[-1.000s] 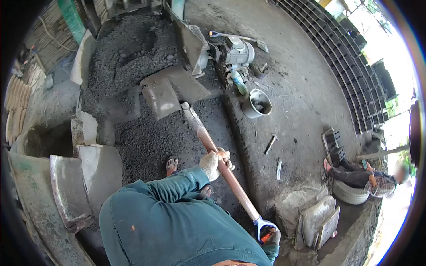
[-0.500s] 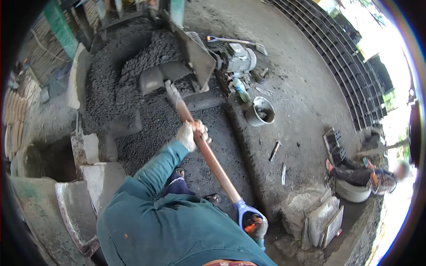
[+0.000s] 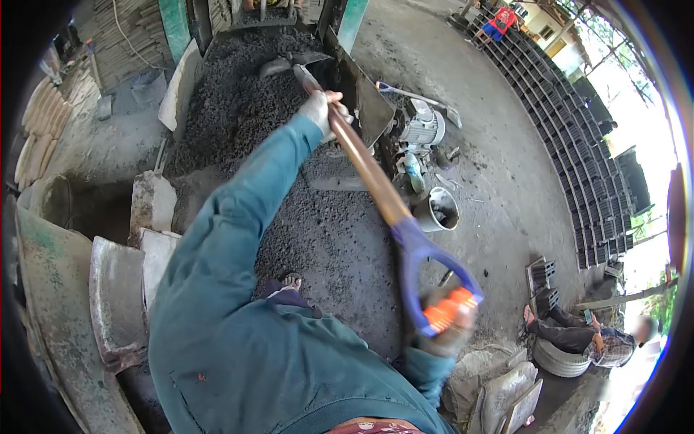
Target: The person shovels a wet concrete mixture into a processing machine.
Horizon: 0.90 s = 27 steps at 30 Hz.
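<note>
The shovel (image 3: 372,177) runs slantwise through the middle of the scene, its blade (image 3: 275,67) at the far end, down in the dark, crumbly mix (image 3: 224,108) between upright side panels. The mix partly hides the blade, so how full it is I cannot tell.

The left hand (image 3: 318,116), in a pale glove, is wrapped round the shaft a little above the blade, fingers curled over the wood and that arm stretched well out. The right hand (image 3: 450,325) is closed round the orange crossbar of the blue D-shaped handle, near side and right of the body; it is blurred, so each finger's place is unclear.

The shaft looks stiff and sturdy, nothing to baby. I'd judge it moderate in weight empty and properly heavy at the front once loaded, and a dusty glove could slide on smooth wood. The low shaft is the place to carry the load, the crossbar the place to steer and push.

Right of the shovel are a motor (image 3: 423,129), a bottle (image 3: 413,171) and a bucket (image 3: 428,217) with dark lumps in it. A second shovel (image 3: 416,95) lies beyond the motor. Farther right, a person (image 3: 607,349) reclines by a tyre (image 3: 560,360); another, in red (image 3: 500,22), is at the far side near the stacked blocks (image 3: 535,90).
</note>
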### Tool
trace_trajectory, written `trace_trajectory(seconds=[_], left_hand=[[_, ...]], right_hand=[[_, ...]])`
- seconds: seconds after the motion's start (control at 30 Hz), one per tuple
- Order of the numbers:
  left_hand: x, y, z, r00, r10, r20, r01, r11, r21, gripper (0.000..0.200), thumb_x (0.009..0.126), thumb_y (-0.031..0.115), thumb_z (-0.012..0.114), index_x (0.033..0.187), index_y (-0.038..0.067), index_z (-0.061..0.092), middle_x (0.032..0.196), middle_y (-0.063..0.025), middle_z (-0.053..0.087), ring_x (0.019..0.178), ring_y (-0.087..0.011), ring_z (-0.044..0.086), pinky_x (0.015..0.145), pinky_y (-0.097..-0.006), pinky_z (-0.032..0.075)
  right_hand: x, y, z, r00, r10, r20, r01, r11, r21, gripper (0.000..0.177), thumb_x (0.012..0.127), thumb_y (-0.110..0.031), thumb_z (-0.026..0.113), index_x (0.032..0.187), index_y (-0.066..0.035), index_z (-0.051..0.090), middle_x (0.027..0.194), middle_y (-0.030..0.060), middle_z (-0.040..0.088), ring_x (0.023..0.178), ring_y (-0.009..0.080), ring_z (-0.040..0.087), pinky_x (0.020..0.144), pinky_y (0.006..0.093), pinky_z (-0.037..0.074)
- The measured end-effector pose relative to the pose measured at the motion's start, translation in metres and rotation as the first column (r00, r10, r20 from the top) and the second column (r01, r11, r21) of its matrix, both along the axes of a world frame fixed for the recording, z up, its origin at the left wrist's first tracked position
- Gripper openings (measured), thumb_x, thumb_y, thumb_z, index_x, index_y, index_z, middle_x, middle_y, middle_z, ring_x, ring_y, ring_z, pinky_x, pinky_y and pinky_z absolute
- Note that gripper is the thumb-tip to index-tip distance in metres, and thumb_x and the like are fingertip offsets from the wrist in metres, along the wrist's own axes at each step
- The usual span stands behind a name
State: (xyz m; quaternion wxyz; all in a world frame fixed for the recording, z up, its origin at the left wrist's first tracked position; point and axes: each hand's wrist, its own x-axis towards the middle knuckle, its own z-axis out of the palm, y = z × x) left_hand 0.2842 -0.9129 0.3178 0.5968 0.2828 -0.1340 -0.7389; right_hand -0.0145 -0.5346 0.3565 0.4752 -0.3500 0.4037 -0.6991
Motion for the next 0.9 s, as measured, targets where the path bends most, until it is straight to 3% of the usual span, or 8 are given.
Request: trace_trajectory(seconds=[0.03, 0.07, 0.2, 0.3, 0.4, 0.43, 0.63, 0.9], left_hand=[[-0.016, 0.021, 0.011, 0.99, -0.045, -0.132, 0.039, 0.998, -0.047, 0.026, 0.085, 0.022, 0.07, 0.088, 0.009, 0.048, 0.071, -0.0062, 0.052, 0.064, -0.0238, 0.055, 0.073, -0.0454, 0.052], [-0.033, 0.046, 0.028, 0.963, -0.033, -0.268, 0.037, 0.999, 0.01, 0.03, 0.086, 0.026, 0.072, 0.088, 0.008, 0.048, 0.073, -0.0062, 0.052, 0.066, -0.0237, 0.055, 0.075, -0.0457, 0.051], [-0.079, 0.103, 0.049, 0.872, -0.055, -0.486, 0.073, 0.997, 0.017, 0.04, 0.088, 0.04, 0.071, 0.084, 0.005, 0.052, 0.077, -0.0073, 0.052, 0.071, -0.0256, 0.055, 0.079, -0.0461, 0.048], [-0.113, 0.122, 0.04, 0.742, -0.106, -0.662, 0.213, 0.973, 0.083, 0.05, 0.094, 0.051, 0.06, 0.076, 0.004, 0.055, 0.076, -0.0088, 0.053, 0.072, -0.0271, 0.055, 0.08, -0.049, 0.047], [-0.136, 0.163, 0.043, 0.757, -0.239, -0.608, 0.241, 0.967, -0.08, 0.057, 0.095, 0.058, 0.05, 0.082, 0.004, 0.061, 0.089, -0.0152, 0.06, 0.087, -0.0309, 0.058, 0.085, -0.057, 0.047], [-0.143, 0.173, 0.039, 0.774, -0.3, -0.557, 0.254, 0.954, -0.161, 0.061, 0.093, 0.063, 0.049, 0.088, 0.003, 0.062, 0.094, -0.0172, 0.062, 0.094, -0.0335, 0.059, 0.087, -0.0587, 0.047], [-0.152, 0.217, 0.029, 0.837, -0.489, -0.246, 0.183, 0.673, -0.717, 0.086, 0.09, 0.074, 0.041, 0.118, -0.005, 0.058, 0.111, -0.0225, 0.064, 0.104, -0.0326, 0.063, 0.088, -0.0483, 0.051], [-0.067, 0.212, 0.031, 0.909, -0.136, -0.394, -0.113, 0.829, -0.548, 0.095, 0.087, 0.081, 0.031, 0.116, -0.005, 0.059, 0.111, -0.0254, 0.064, 0.103, -0.0369, 0.062, 0.09, -0.0534, 0.047]], right_hand=[[-0.045, 0.012, 0.009, 0.994, 0.071, -0.086, -0.081, 0.99, -0.115, 0.046, 0.083, -0.036, 0.069, 0.113, -0.004, 0.055, 0.07, 0.0094, 0.058, 0.055, 0.0173, 0.054, 0.047, 0.0309, 0.044], [-0.059, 0.026, 0.038, 0.929, -0.247, -0.274, 0.228, 0.968, -0.102, 0.047, 0.082, -0.037, 0.069, 0.112, -0.002, 0.055, 0.071, 0.0103, 0.058, 0.055, 0.0179, 0.054, 0.046, 0.0311, 0.043], [-0.162, 0.06, 0.087, 0.535, -0.436, -0.724, 0.343, 0.895, -0.285, 0.032, 0.083, -0.021, 0.068, 0.105, 0.003, 0.063, 0.095, 0.004, 0.06, 0.087, 0.0144, 0.056, 0.082, 0.0287, 0.046], [-0.203, 0.059, 0.111, 0.31, -0.767, -0.561, 0.278, 0.638, -0.718, 0.028, 0.089, -0.025, 0.067, 0.098, 0.002, 0.066, 0.092, 0.0071, 0.062, 0.085, 0.0172, 0.058, 0.079, 0.0338, 0.05], [-0.21, 0.062, 0.176, -0.371, -0.874, -0.314, 0.2, 0.255, -0.946, 0.025, 0.094, -0.021, 0.061, 0.095, 0.003, 0.07, 0.086, 0.0117, 0.069, 0.076, 0.0203, 0.066, 0.07, 0.0337, 0.054], [-0.206, 0.059, 0.202, -0.441, -0.872, -0.212, 0.13, 0.172, -0.976, 0.024, 0.093, -0.02, 0.062, 0.094, 0.002, 0.07, 0.086, 0.0116, 0.069, 0.076, 0.0204, 0.066, 0.07, 0.0337, 0.054], [-0.132, 0.0, 0.321, -0.355, -0.932, 0.076, -0.239, 0.012, -0.971, 0.018, 0.09, -0.016, 0.064, 0.092, 0.001, 0.069, 0.086, 0.0111, 0.069, 0.076, 0.0207, 0.066, 0.069, 0.0336, 0.054], [0.047, -0.117, 0.356, 0.0, -0.997, -0.078, -0.441, 0.07, -0.895, 0.012, 0.085, -0.011, 0.068, 0.09, 0.0, 0.067, 0.087, 0.0103, 0.069, 0.076, 0.0212, 0.066, 0.068, 0.0336, 0.053]])
